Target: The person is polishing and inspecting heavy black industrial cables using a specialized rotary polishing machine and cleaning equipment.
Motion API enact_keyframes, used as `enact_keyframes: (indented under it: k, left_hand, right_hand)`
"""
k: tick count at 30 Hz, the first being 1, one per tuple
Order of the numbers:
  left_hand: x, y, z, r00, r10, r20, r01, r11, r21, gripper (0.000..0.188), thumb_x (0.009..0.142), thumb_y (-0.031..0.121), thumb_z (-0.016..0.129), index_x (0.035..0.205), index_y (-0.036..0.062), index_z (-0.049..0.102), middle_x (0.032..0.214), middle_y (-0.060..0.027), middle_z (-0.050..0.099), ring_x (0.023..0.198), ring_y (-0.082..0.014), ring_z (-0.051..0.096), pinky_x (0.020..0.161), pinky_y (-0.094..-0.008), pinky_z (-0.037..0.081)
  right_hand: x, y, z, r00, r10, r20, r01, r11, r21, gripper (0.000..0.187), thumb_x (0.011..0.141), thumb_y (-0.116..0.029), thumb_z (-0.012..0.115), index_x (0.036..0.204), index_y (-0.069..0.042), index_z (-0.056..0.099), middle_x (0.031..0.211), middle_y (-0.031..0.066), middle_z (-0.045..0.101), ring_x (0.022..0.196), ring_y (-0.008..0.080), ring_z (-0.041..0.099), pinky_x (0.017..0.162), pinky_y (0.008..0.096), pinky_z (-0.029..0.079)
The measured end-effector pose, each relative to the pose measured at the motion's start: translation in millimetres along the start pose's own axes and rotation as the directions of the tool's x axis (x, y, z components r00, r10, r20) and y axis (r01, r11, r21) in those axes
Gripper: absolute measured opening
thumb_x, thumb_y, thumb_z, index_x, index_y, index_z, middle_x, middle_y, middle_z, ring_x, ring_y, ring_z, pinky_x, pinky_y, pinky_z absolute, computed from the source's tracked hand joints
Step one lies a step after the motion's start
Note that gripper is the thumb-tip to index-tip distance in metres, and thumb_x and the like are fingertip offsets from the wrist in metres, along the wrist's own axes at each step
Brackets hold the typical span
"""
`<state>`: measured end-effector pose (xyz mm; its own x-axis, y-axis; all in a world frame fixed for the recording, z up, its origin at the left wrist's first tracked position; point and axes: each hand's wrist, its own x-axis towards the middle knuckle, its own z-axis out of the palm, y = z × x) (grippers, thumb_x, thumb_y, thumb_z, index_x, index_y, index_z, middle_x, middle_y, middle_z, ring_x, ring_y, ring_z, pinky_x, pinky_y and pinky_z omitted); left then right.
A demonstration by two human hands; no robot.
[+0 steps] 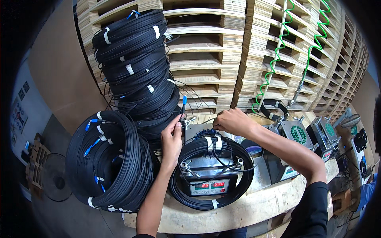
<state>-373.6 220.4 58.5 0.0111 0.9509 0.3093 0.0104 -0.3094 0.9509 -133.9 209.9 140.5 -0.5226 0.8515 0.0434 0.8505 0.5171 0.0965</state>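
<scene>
Seemingly to keep it clear of the loops below, a worker's left hand (pixel 172 139) pinches a blue-tipped cable end (pixel 185 100) between thumb and fingers, its tip standing upright just above the grip, in the head camera's view. Below and to the right of that hand, a black cable coil (pixel 187 198) rings a metal machine (pixel 209 186) with a red readout, a placement that probably keeps the cable's ends near the blue connectors (pixel 206 133) on top; white tape binds the loops, likely against springing loose. At the right end of those connectors, the right hand (pixel 233 123) arches with its back upward and fingers curled down; its fingertips are hidden, so whether they grasp anything cannot be told. Its forearm slants in from the lower right, over the wooden surface (pixel 174 224), while the left forearm rises steeply from the lower edge. Left of the left hand stand a wide pile of taped coils (pixel 131 190) and, farther back, a taller stack (pixel 135 71), perhaps set there for easy reach.
</scene>
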Motion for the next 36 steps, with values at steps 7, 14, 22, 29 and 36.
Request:
enact_keyframes:
  k: [7,14,22,29,36]
  left_hand:
    - [-9.4,31.2,-3.3,0.966,-0.257,0.017,0.254,0.938,-0.237,0.033,0.105,0.016,0.048,0.136,0.0074,0.057,0.061,0.0111,0.034,0.044,0.0015,0.028,0.037,-0.0175,0.019]
    - [-11.9,28.0,-6.9,0.960,-0.278,0.012,0.265,0.900,-0.345,0.031,0.105,0.014,0.048,0.133,0.0046,0.057,0.066,0.0069,0.042,0.046,0.0004,0.032,0.039,-0.0184,0.022]
    - [0.0,29.4,-14.5,0.918,-0.363,0.156,0.396,0.841,-0.370,0.037,0.098,0.004,0.043,0.134,0.0034,0.052,0.075,0.0026,0.050,0.050,-0.0011,0.033,0.040,-0.0178,0.024]
    - [21.5,37.6,-3.3,0.996,-0.038,0.079,0.031,0.996,0.089,0.033,0.100,0.019,0.051,0.122,-0.0001,0.065,0.072,0.0022,0.058,0.055,-0.0042,0.045,0.049,-0.0230,0.037]
    - [24.7,50.9,8.4,0.909,0.084,0.407,-0.330,0.742,0.584,0.025,0.088,0.020,0.071,0.099,-0.0016,0.075,0.087,-0.0258,0.070,0.080,-0.0320,0.072,0.075,-0.0370,0.053]
  right_hand:
    - [26.3,-21.2,-27.5,0.988,-0.048,0.148,0.076,0.979,-0.187,0.017,0.091,-0.017,0.061,0.084,-0.006,0.071,0.086,0.0118,0.072,0.080,0.0308,0.072,0.066,0.0428,0.056]
    - [38.9,-29.9,-26.1,0.950,-0.054,0.308,0.114,0.977,-0.181,0.022,0.082,-0.019,0.073,0.099,-0.004,0.070,0.100,0.0157,0.071,0.095,0.0323,0.070,0.079,0.0426,0.056]
    - [9.0,-22.4,8.2,0.992,0.121,0.029,-0.124,0.981,0.151,0.025,0.091,-0.026,0.064,0.101,-0.004,0.071,0.090,0.0202,0.071,0.086,0.0409,0.069,0.079,0.0500,0.055]
    - [-61.6,-74.7,-22.7,0.959,0.262,-0.109,-0.183,0.863,0.472,0.045,0.090,-0.046,0.067,0.125,-0.019,0.067,0.111,0.0208,0.056,0.101,0.0419,0.062,0.084,0.0491,0.051]
    - [-90.9,-71.0,6.9,0.933,0.289,-0.213,-0.147,0.849,0.508,0.052,0.086,-0.025,0.074,0.136,-0.021,0.059,0.128,0.0162,0.058,0.114,0.0358,0.050,0.101,0.0454,0.041]
